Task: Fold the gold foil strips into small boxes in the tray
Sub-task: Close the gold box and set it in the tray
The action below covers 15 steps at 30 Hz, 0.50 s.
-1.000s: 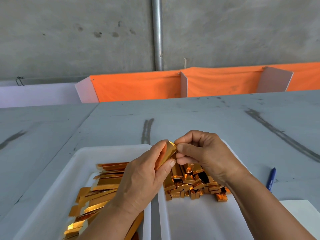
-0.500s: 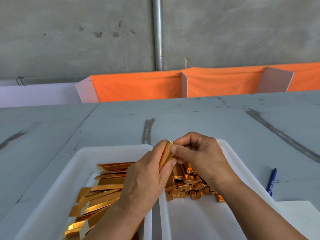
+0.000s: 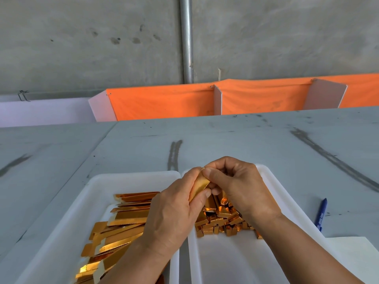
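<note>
A gold foil strip (image 3: 200,185) is held upright between both hands above the gap between two white trays. My left hand (image 3: 174,212) grips its lower part between thumb and fingers. My right hand (image 3: 238,185) pinches its upper end with curled fingers. The left tray (image 3: 98,187) holds a fan of several flat gold strips (image 3: 123,222). The right tray (image 3: 268,181) holds a heap of several small folded gold boxes (image 3: 221,220), partly hidden under my right hand.
A blue pen (image 3: 321,214) lies on the grey table (image 3: 225,140) to the right of the trays, above a white sheet (image 3: 352,255). Orange cloth dividers (image 3: 164,101) stand along the table's far edge before a concrete wall.
Both hands have drawn closer together around the strip, and my right thumb and fingers now cover more of its upper end. The trays and the pen have not moved.
</note>
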Motion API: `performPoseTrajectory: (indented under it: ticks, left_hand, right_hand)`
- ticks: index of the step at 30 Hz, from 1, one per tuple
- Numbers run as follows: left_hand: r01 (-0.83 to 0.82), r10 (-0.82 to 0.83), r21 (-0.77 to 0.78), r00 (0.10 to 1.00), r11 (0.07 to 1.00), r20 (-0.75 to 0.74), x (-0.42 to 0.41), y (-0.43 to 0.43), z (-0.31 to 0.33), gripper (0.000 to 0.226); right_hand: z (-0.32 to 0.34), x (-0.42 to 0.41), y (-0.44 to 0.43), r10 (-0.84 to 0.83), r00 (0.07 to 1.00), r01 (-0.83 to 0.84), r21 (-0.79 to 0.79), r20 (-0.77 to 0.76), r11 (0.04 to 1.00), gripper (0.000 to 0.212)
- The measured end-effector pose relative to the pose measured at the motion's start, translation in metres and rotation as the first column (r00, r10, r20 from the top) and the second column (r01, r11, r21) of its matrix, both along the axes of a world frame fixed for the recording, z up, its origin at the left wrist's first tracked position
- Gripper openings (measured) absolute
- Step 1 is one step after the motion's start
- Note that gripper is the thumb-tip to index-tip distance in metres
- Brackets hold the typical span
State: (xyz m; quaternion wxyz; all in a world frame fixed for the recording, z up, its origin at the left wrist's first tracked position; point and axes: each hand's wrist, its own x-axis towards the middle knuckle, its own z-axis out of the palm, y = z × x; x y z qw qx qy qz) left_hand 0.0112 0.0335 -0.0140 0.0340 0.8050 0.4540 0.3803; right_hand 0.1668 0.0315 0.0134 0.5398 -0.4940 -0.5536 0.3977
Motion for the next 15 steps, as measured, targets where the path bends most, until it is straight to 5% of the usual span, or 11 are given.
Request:
performPoseTrajectory:
  ticks: [4,11,15]
  left_hand:
    - [-0.020,0.029,-0.084,0.994,0.996,0.103,0.000,0.003,-0.003,0.058]
    - [-0.047,0.065,-0.131,0.988,0.990,0.139,-0.002,0.007,-0.008,0.059]
    - [0.066,0.046,-0.302,0.936,0.951,0.350,-0.003,0.013,-0.004,0.056]
  right_hand:
    - [-0.001,0.002,0.002,0.034,0.992,-0.041,-0.050,-0.124,0.998,0.015]
    - [-0.006,-0.005,0.003,0.063,0.998,-0.063,-0.030,0.021,0.998,0.010]
    - [-0.001,0.002,0.005,0.030,0.998,-0.032,-0.041,-0.048,0.999,0.018]
